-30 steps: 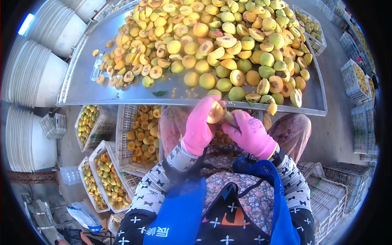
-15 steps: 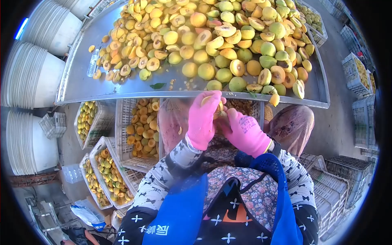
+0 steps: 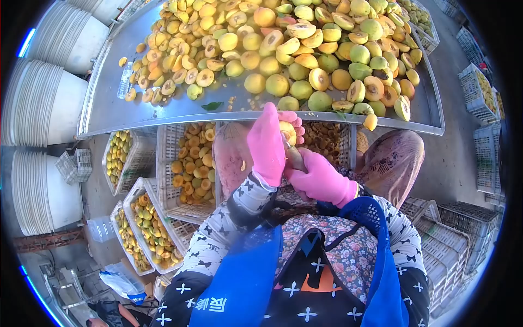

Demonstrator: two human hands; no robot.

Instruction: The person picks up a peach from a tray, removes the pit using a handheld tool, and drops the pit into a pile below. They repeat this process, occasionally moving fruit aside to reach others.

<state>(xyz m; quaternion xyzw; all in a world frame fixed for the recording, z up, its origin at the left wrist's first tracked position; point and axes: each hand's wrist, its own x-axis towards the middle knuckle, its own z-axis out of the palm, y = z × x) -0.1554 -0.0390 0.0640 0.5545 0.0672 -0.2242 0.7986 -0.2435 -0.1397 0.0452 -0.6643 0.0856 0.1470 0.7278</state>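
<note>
My left hand (image 3: 268,144), in a pink glove, cups a yellow peach half (image 3: 287,132) with its cut side facing me. Its fingers curl around the far side of the fruit. My right hand (image 3: 322,180), gloved the same way, is closed on the grey-brown handle of a small pitting tool (image 3: 295,159). The tool's tip meets the peach half, and its exact shape is hidden there. Both hands are just in front of the near edge of a metal table (image 3: 180,121), which bears a heap of whole and halved peaches (image 3: 305,60).
Below the table edge stand a crate of peach halves (image 3: 192,163) and a crate of brown scraps (image 3: 325,139). More filled crates (image 3: 155,231) are at the left, near stacked white tubs (image 3: 43,103). A plastic bottle (image 3: 125,80) lies on the table.
My left hand has opened out and turned, showing the cut face of the peach half. My right hand has shifted slightly down and left, and the tool handle now shows.
</note>
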